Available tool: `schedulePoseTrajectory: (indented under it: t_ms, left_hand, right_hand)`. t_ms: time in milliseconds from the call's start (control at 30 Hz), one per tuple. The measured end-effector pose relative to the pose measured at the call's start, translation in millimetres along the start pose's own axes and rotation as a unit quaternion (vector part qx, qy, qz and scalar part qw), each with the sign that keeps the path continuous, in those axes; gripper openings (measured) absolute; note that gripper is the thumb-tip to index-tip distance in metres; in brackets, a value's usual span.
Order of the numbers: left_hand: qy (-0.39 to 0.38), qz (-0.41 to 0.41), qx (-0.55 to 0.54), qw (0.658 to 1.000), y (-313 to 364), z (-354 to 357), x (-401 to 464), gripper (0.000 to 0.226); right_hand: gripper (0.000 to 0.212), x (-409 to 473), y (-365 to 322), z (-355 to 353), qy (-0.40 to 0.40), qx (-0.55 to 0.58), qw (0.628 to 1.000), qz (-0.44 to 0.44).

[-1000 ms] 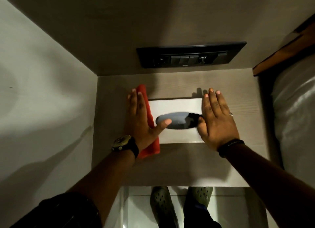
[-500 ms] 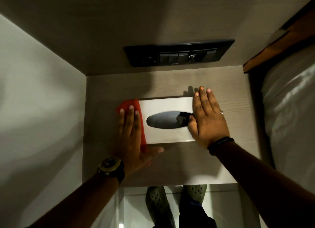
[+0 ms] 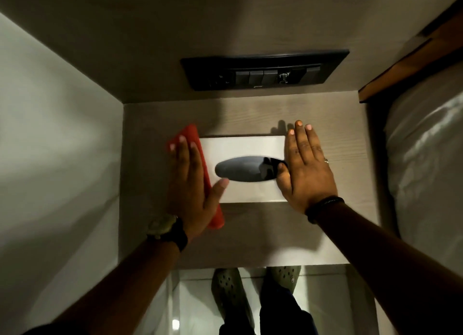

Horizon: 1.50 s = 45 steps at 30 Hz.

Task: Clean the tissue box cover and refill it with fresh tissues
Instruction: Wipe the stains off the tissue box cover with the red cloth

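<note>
The left hand (image 3: 190,182) is lying flat and spread, pressing a red cloth (image 3: 200,159) against the left end of the white tissue box cover (image 3: 245,147), while the right hand (image 3: 305,169), equally flat and gripping nothing, is bracing the right end with its thumb at the dark oval slot (image 3: 240,169). The cover is looking rigid, glossy and probably light, so it is likely to slide unless taken by its two short ends. It is sitting mid-counter (image 3: 250,234) in a dim nook, under a black switch panel (image 3: 263,70), with a bed (image 3: 426,159) lying to the right.
</note>
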<state>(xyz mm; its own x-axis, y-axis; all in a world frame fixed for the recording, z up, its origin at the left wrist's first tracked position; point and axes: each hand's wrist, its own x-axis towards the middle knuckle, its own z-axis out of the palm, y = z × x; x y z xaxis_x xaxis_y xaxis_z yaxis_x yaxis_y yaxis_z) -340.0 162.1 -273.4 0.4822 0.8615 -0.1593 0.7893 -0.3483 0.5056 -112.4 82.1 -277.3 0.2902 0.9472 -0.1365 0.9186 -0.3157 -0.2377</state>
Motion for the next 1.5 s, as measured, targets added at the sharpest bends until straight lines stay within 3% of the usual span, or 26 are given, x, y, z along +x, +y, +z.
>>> schedulePoseTrajectory:
  t_ms: [133, 233, 433, 600, 767, 900, 1133, 1500]
  left_hand:
    - [-0.036, 0.103, 0.154, 0.982, -7.5, 0.1, -21.8, 0.089]
    - [-0.065, 0.159, 0.204, 0.964, -10.5, -5.7, -5.1, 0.092]
    - [-0.054, 0.129, 0.194, 0.971, -0.1, -12.1, 48.0, 0.098]
    - [-0.04, 0.095, 0.164, 0.981, 1.1, -6.7, 24.5, 0.094]
    - [-0.056, 0.148, 0.201, 0.967, -9.5, -5.5, -20.8, 0.082]
    - [-0.063, 0.147, 0.195, 0.968, -9.6, -10.4, -6.9, 0.079]
    - [-0.04, 0.031, 0.136, 0.989, 12.5, -16.2, 64.6, 0.087]
    - [-0.035, 0.06, 0.213, 0.974, 13.6, 4.3, -5.6, 0.082]
  right_hand:
    - [0.071, -0.4, -0.5, -1.7, 0.005, -0.001, 1.0, -0.006]
    - [0.072, -0.2, -0.6, -1.2, 0.004, -0.003, 1.0, -0.008]
    - [0.073, 1.0, 0.2, 1.5, 0.014, 0.008, 1.0, 0.005]
    - [0.073, -0.2, 0.7, 1.3, 0.014, 0.003, 1.0, 0.002]
    - [0.074, 1.0, 1.1, 1.4, -0.002, -0.007, 1.0, -0.011]
    - [0.074, 0.6, 0.7, -0.5, -0.006, -0.001, 1.0, -0.014]
    - [0.073, 1.0, 4.0, 2.4, -0.011, 0.003, 1.0, -0.012]
    - [0.07, 0.2, 1.8, 0.1, -0.008, 0.015, 1.0, -0.007]
